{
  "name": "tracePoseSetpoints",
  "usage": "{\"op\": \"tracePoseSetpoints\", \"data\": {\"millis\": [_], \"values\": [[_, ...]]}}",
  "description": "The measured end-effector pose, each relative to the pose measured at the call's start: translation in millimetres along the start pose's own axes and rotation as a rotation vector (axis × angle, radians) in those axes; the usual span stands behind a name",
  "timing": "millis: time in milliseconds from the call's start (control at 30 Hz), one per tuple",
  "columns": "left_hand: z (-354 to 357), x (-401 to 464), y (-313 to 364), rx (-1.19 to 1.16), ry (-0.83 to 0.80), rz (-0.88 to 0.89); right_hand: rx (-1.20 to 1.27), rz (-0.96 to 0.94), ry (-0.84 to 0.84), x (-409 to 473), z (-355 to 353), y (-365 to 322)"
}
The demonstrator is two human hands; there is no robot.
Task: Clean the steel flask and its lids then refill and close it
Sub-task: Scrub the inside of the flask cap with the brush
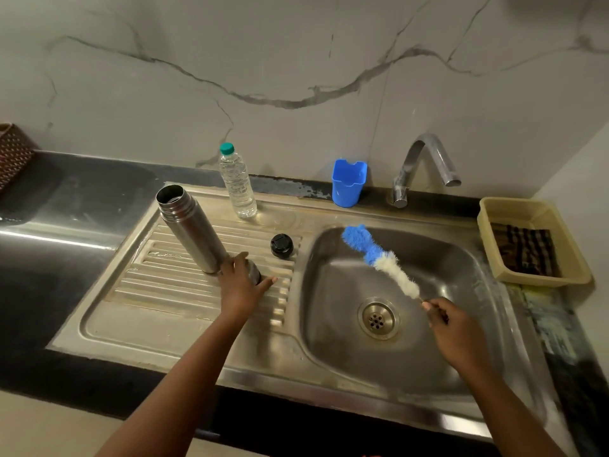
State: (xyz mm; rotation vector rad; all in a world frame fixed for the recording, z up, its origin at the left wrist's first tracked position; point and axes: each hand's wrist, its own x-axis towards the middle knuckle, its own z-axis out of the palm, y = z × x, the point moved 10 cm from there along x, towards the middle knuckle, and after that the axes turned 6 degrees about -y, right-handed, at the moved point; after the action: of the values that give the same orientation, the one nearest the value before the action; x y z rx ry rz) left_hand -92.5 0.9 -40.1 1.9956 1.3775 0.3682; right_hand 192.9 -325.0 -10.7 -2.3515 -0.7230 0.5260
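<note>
The open steel flask (189, 225) stands upright on the ribbed drainboard (171, 291). Just right of its base my left hand (240, 285) rests over a steel lid (253, 271), fingers curled around it. A black inner lid (281, 245) sits on the drainboard near the basin's edge. My right hand (453, 331) grips the thin handle of a blue and white bottle brush (379, 255), which angles up and left over the sink basin (438, 258).
A clear water bottle (237, 184) with a green cap stands behind the flask. A blue plastic cup (348, 183) and the tap (421, 166) are at the back. A beige tray (534, 240) with a dark cloth sits right of the basin. A brown basket (13, 153) is far left.
</note>
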Motion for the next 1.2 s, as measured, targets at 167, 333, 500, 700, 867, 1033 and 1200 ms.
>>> {"op": "tracePoseSetpoints", "data": {"millis": [167,333,500,700,867,1033,1200], "values": [[-4.9,2.0,2.4,0.066,0.022,-0.019,-0.051,-0.073,0.063,15.9,-19.0,-31.0],[-36.9,-16.1,43.7,-0.057,0.185,0.08,-0.174,-0.206,0.193,28.1,-53.6,-97.6],[-15.6,-11.8,77.3,-0.503,-0.016,0.029,-0.446,-0.285,0.248,49.4,-78.3,-172.1],[51.9,-7.5,99.4,-1.037,-0.358,-0.274,-0.821,-0.255,0.133,95.9,-82.8,-236.5],[73.1,-8.1,113.4,-1.139,-0.443,-0.257,-1.118,-0.19,0.027,131.3,-72.2,-260.8],[82.6,-11.8,126.6,-1.092,-0.554,-0.174,-1.114,-0.145,-0.044,143.7,-66.4,-269.4],[85.0,-10.4,114.1,-1.105,-0.552,-0.193,-0.992,-0.137,0.107,138.3,-101.5,-252.6]]}}
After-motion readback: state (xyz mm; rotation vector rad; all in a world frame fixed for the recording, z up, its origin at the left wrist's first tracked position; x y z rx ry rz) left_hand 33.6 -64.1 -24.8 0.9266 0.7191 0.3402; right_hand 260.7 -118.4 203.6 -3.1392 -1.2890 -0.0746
